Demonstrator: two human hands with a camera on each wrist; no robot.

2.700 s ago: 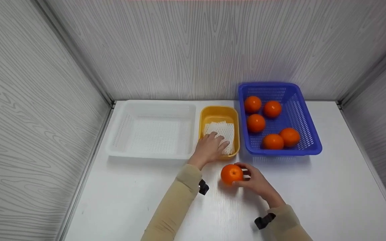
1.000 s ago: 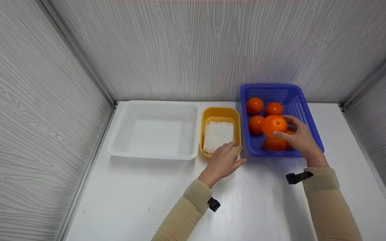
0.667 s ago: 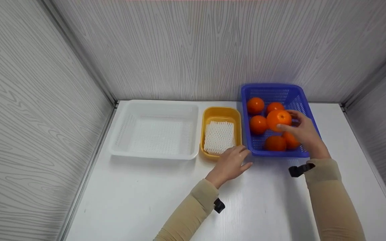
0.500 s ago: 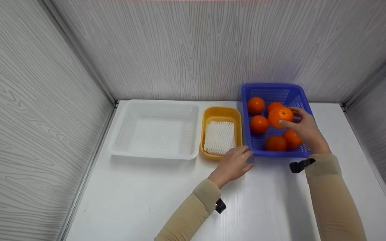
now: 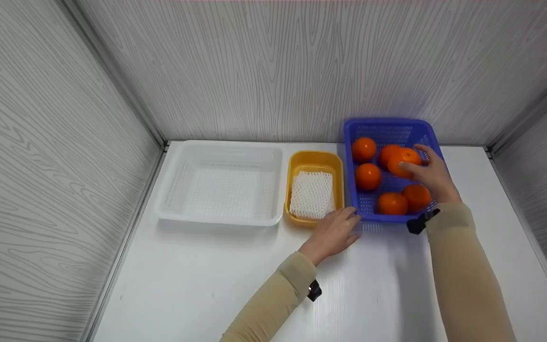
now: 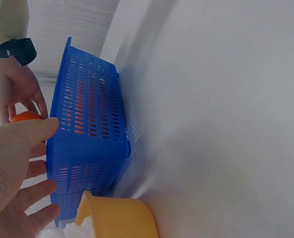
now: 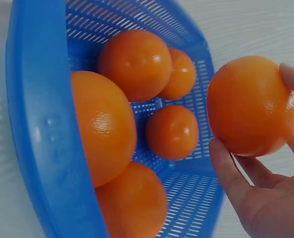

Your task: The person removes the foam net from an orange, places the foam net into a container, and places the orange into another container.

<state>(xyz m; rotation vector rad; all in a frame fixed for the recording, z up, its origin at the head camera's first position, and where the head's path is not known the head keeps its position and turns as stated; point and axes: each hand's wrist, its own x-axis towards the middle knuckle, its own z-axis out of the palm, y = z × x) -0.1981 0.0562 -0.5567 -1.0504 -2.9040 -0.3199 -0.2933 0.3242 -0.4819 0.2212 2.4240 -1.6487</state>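
Note:
My right hand (image 5: 436, 178) grips an orange (image 7: 248, 106) between thumb and fingers, over the blue basket (image 5: 399, 218). In the right wrist view, this orange is apart from the several other oranges (image 7: 171, 133) lying inside. My left hand (image 5: 334, 231) is at the basket's near left corner with nothing held, its fingers loosely bent. The left wrist view shows its thumb (image 6: 42, 130) right at the blue rim and its fingers spread. Beside this hand stands a yellow tub (image 5: 315, 155) with white foam netting (image 5: 311, 194) in it.
A white basket (image 5: 219, 220) stands on the left of the yellow tub, with only its perforated bottom showing. All three containers are in a row on the white table (image 5: 197, 285), close to the back wall (image 5: 254, 71). Side walls enclose the table left and right.
The right hand has carried the orange from the table in front of the tub up over the blue basket, then farther back. The left hand has left the foam netting and shifted right to the basket's corner.

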